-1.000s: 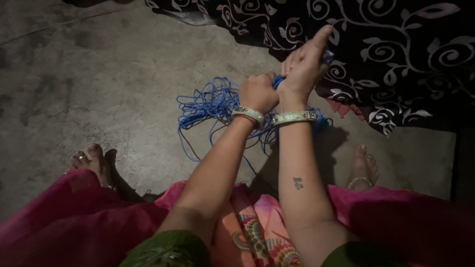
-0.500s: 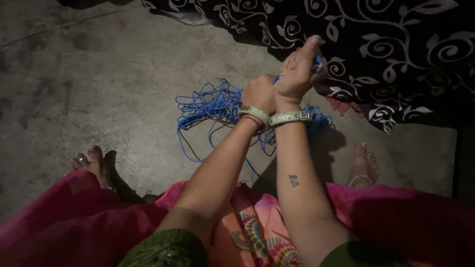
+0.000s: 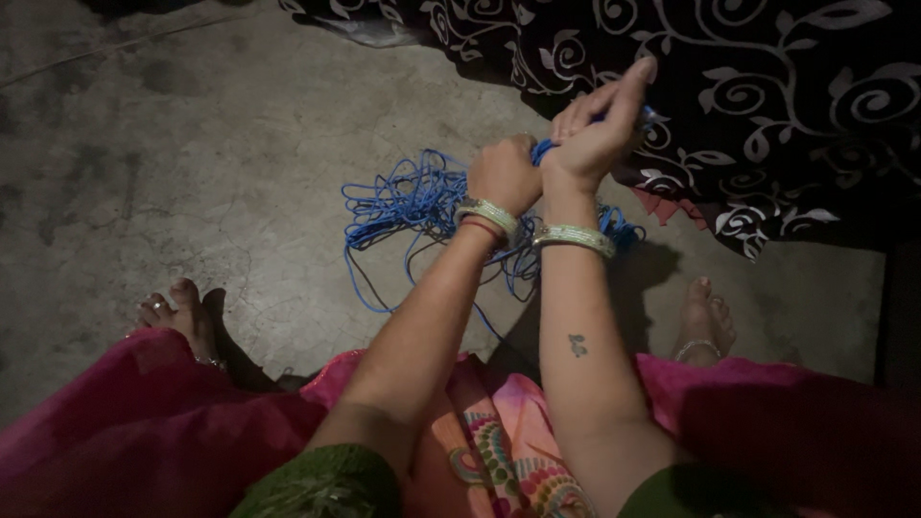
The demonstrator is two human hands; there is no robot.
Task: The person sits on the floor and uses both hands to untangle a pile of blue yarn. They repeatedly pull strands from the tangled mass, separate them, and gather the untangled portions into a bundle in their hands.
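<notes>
Behind both hands [image 3: 552,158], the gripped blue cord [image 3: 413,206] is hidden.

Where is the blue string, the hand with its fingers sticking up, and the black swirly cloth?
blue string [image 3: 403,203], head view, on the loose tangle lying on the floor.
right hand [image 3: 593,139], head view, on its back.
black swirly cloth [image 3: 767,86], head view, on its patterned middle.
</notes>
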